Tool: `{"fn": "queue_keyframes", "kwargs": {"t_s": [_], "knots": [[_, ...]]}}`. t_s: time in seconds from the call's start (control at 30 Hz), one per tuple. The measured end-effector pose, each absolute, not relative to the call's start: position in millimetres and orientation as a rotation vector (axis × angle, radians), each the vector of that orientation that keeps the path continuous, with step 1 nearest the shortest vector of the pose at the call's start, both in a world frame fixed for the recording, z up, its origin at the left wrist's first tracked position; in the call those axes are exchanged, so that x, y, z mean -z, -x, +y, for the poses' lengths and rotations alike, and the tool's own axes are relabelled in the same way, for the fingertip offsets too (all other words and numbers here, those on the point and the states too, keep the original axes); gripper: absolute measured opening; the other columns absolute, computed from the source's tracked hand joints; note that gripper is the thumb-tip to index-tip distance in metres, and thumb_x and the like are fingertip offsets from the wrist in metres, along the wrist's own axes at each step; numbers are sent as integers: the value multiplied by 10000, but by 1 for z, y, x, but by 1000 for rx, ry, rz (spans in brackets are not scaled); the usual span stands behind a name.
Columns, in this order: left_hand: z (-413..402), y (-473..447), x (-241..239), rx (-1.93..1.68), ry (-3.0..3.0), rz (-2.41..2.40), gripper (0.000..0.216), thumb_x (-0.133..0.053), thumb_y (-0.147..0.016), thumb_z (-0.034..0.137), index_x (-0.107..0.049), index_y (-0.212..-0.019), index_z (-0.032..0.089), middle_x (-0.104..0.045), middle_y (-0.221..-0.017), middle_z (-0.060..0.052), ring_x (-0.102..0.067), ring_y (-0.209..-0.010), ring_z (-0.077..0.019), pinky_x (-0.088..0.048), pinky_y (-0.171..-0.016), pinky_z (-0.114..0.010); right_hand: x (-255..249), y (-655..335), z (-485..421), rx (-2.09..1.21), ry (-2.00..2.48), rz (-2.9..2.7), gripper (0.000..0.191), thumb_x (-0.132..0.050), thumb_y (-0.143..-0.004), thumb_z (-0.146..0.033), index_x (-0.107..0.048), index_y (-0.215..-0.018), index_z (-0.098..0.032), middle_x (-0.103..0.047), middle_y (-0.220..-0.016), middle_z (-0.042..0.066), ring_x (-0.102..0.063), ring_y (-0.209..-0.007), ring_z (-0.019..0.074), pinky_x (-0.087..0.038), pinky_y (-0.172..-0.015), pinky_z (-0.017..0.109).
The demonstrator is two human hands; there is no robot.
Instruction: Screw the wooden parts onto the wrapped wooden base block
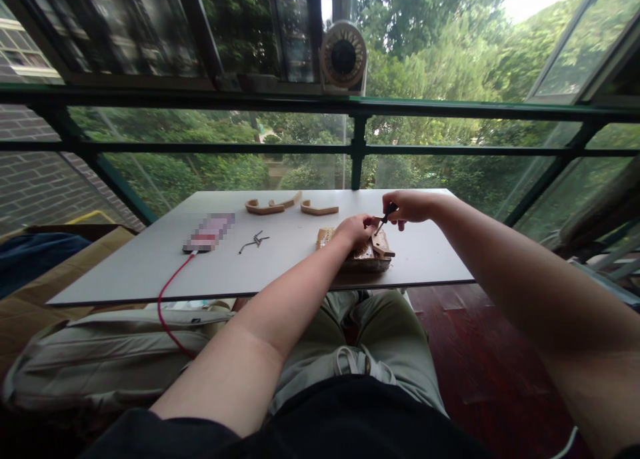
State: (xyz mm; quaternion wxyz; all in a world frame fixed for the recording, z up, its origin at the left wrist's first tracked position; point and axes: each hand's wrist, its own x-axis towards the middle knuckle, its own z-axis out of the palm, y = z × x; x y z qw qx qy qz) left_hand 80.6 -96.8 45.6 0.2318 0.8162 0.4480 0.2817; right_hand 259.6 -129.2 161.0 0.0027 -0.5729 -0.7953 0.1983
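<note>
My right hand is closed around the black handle of a screwdriver. Its thin shaft slants down to the left, and the tip meets a light wooden piece with small dark holes. My left hand pinches the far end of this wooden piece, its fingertips close to the screwdriver tip. Under the piece lies a brown block-shaped bundle with a shiny, wrapped-looking surface, near the table's front edge. My left fingers partly hide the bundle and the wood.
Curved wooden pieces lie along the back of the white table. Several thin dark bent metal rods sit left of centre. A blurred phone has a red cable running over the front edge. A fan stands by the railing.
</note>
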Motion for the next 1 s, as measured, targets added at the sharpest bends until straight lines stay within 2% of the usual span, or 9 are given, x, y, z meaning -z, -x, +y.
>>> {"fn": "queue_keyframes", "kwargs": {"t_s": [0.2, 0.4, 0.57, 0.7, 0.77, 0.87, 0.93, 1.0], "knots": [[-99, -80, -49, -768, -2244, 1233, 384, -529, -840, 462, -648, -1118, 226, -706, -1059, -50, -634, -879, -183, -467, -752, -260, -170, -255, -128, -648, 1837, -2552, 140, -604, -825, -253, -557, -926, -167, -713, -775, 27, -678, -611, 146, -473, -604, 241], [-100, -80, -49, -817, -2181, 1183, 347, -541, -834, 448, -662, -1075, 230, -715, -999, -47, -637, -848, -189, -473, -756, -279, -180, -243, -134, -407, 1931, -2680, 240, -567, -832, -387, -613, -798, -154, -702, -651, 30, -661, -601, 157, -449, -631, 272], [-89, -80, -49, -970, -1902, 1115, 262, -548, -822, 289, -653, -1025, 163, -700, -1019, -81, -635, -866, -177, -481, -812, -287, -184, -234, -138, -327, 1984, -2690, 313, -554, -834, -443, -625, -761, -147, -701, -637, 40, -645, -593, 156, -439, -642, 282], [-74, -69, -59, -1007, -1589, 968, 312, -477, -814, 154, -584, -1102, 97, -648, -1144, -148, -622, -950, -154, -472, -859, -283, -182, -234, -136, -369, 2006, -2683, 312, -564, -830, -440, -615, -744, -144, -699, -633, 39, -636, -566, 149, -444, -650, 285], [-67, -58, -69, -951, -1534, 964, 358, -454, -826, 165, -549, -1168, 114, -621, -1196, -150, -624, -938, -157, -479, -842, -310, -181, -234, -135, -391, 1998, -2691, 314, -562, -834, -431, -616, -731, -140, -698, -636, 43, -637, -566, 148, -446, -671, 292], [-61, -39, -88, -954, -1762, 1067, 365, -475, -800, 133, -569, -1152, 106, -623, -1190, -152, -607, -979, -169, -462, -868, -314, -181, -235, -134, -411, 1977, -2700, 314, -555, -841, -417, -625, -733, -132, -697, -642, 54, -644, -584, 158, -443, -684, 306], [-62, -27, -100, -859, -1981, 1111, 381, -511, -814, 196, -568, -1179, 105, -614, -1212, -151, -591, -1035, -180, -444, -905, -297, -181, -235, -132, -433, 1987, -2689, 313, -558, -842, -418, -630, -736, -132, -698, -651, 60, -647, -593, 167, -444, -670, 313], [-68, -19, -109, -599, -2210, 1163, 475, -575, -796, 295, -554, -1238, 123, -585, -1273, -142, -571, -1102, -199, -424, -939, -282, -180, -235, -130, -456, 2024, -2667, 318, -572, -835, -431, -636, -732, -137, -700, -661, 64, -648, -604, 175, -449, -662, 318]]}}
